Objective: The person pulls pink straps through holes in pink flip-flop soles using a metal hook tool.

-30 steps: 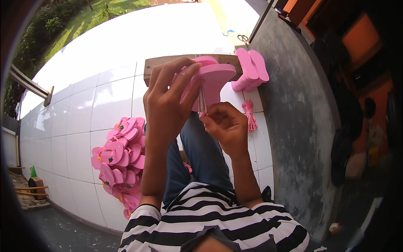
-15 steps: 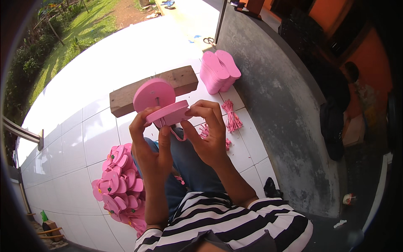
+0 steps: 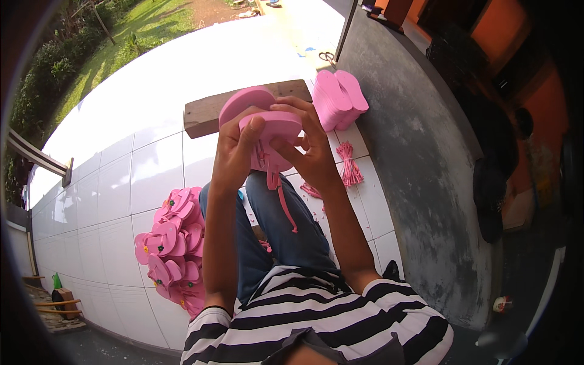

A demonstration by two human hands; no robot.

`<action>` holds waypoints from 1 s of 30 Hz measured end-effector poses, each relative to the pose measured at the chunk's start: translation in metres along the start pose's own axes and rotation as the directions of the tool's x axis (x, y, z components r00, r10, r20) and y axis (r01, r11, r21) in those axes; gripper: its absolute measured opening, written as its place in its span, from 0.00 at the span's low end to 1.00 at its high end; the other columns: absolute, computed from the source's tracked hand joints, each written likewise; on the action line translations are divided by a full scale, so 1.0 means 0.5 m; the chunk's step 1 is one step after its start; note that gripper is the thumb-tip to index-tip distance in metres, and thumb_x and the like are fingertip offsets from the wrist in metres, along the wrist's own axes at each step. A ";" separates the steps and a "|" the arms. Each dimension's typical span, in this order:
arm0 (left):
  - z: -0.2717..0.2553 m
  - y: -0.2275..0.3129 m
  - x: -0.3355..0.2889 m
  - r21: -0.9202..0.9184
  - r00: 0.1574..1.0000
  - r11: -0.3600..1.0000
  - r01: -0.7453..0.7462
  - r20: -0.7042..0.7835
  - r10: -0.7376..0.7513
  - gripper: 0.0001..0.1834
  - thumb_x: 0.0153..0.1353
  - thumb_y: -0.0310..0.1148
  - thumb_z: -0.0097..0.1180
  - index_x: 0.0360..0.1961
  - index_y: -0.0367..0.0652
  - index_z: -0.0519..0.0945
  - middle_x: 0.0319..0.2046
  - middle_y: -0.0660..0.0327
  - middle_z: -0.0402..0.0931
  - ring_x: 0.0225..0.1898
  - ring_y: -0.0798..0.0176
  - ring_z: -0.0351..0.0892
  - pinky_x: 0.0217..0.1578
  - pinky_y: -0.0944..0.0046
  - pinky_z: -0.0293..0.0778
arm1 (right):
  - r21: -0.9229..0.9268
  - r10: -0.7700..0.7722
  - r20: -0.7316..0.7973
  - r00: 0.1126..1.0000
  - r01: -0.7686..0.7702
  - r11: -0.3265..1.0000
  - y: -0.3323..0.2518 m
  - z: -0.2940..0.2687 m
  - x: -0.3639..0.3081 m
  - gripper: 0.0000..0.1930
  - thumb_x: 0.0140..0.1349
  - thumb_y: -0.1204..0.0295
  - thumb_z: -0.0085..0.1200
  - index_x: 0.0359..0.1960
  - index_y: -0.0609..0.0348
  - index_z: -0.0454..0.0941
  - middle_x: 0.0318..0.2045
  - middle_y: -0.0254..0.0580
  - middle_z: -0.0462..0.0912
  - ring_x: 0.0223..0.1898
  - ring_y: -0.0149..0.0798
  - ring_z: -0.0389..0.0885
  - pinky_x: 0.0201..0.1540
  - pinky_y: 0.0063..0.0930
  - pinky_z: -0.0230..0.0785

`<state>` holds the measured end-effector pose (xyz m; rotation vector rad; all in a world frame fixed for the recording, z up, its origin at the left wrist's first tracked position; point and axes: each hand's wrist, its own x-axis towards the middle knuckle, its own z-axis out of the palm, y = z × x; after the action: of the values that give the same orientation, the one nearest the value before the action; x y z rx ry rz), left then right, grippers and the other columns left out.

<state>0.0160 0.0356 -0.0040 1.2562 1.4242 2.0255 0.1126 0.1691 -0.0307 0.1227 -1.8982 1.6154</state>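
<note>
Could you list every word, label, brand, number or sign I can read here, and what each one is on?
There are none that can be read.
Pink sole being held: no lettering visible.
Stacked pink soles: no lettering visible.
Small red-and-white item at right: too small and blurred to tell whether it carries print.

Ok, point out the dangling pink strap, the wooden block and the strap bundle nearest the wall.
Dangling pink strap (image 3: 284, 205): head view, partway down its hanging length.
Wooden block (image 3: 204, 115): head view, its uncovered left part.
Strap bundle (image 3: 349, 165): head view, its middle.
</note>
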 end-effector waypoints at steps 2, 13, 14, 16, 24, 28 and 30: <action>0.016 0.003 -0.020 0.025 0.996 1.000 -0.007 -0.086 0.009 0.21 0.74 0.45 0.46 0.39 0.36 0.80 0.31 0.68 0.75 0.35 0.76 0.71 0.37 0.72 0.67 | 0.028 0.003 0.001 1.000 -0.003 1.000 -0.016 0.006 -0.001 0.34 0.56 0.68 0.67 0.64 0.47 0.67 0.64 0.41 0.63 0.65 0.40 0.67 0.53 0.31 0.79; 0.038 0.021 -0.029 -0.062 0.987 0.997 0.052 -0.150 -0.060 0.23 0.71 0.49 0.49 0.36 0.37 0.82 0.27 0.69 0.76 0.31 0.77 0.71 0.32 0.73 0.66 | 0.238 -0.075 0.168 0.983 0.033 0.971 -0.010 0.000 0.019 0.23 0.60 0.71 0.63 0.57 0.58 0.74 0.52 0.40 0.79 0.51 0.34 0.79 0.54 0.30 0.74; 0.038 0.020 -0.027 -0.022 0.985 0.998 0.065 -0.157 -0.067 0.23 0.71 0.49 0.50 0.35 0.37 0.82 0.26 0.70 0.76 0.30 0.77 0.70 0.32 0.72 0.66 | 0.240 -0.047 0.143 0.989 0.011 0.971 -0.011 0.004 0.016 0.21 0.61 0.71 0.62 0.56 0.60 0.75 0.49 0.40 0.80 0.49 0.33 0.79 0.52 0.29 0.74; 0.033 0.015 -0.027 0.046 0.977 0.993 0.108 -0.189 -0.098 0.24 0.70 0.50 0.52 0.34 0.37 0.81 0.25 0.70 0.74 0.29 0.76 0.70 0.30 0.71 0.66 | 0.268 0.049 0.067 0.997 -0.065 0.961 -0.021 0.029 0.003 0.17 0.63 0.71 0.60 0.53 0.62 0.76 0.44 0.38 0.82 0.45 0.31 0.80 0.49 0.27 0.74; 0.089 0.057 -0.092 0.018 0.926 0.988 0.153 -0.351 -0.137 0.23 0.69 0.49 0.54 0.36 0.35 0.80 0.26 0.66 0.78 0.27 0.75 0.74 0.28 0.73 0.70 | 0.357 0.198 -0.078 0.977 -0.158 0.921 -0.035 0.083 -0.071 0.14 0.64 0.71 0.59 0.50 0.62 0.77 0.42 0.37 0.82 0.42 0.29 0.79 0.46 0.25 0.75; 0.126 0.090 -0.236 0.225 0.985 0.967 -0.123 -0.094 0.147 0.21 0.66 0.44 0.57 0.39 0.32 0.80 0.26 0.66 0.78 0.25 0.76 0.73 0.31 0.73 0.70 | 0.179 -0.275 0.029 0.961 0.265 0.947 -0.145 0.065 -0.201 0.15 0.62 0.70 0.62 0.48 0.61 0.77 0.48 0.49 0.82 0.51 0.42 0.82 0.54 0.35 0.74; 0.137 0.077 -0.261 0.025 0.978 0.985 0.168 -0.131 -0.164 0.21 0.69 0.46 0.54 0.41 0.33 0.79 0.28 0.66 0.79 0.28 0.77 0.72 0.32 0.73 0.70 | 0.188 0.079 -0.009 0.997 -0.076 0.979 -0.117 0.053 -0.227 0.18 0.61 0.69 0.63 0.51 0.60 0.75 0.48 0.48 0.81 0.50 0.45 0.82 0.53 0.36 0.75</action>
<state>0.1500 -0.0348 -0.0227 0.9986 1.5745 2.0064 0.2190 0.0940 -0.0404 0.1157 -1.7546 1.8413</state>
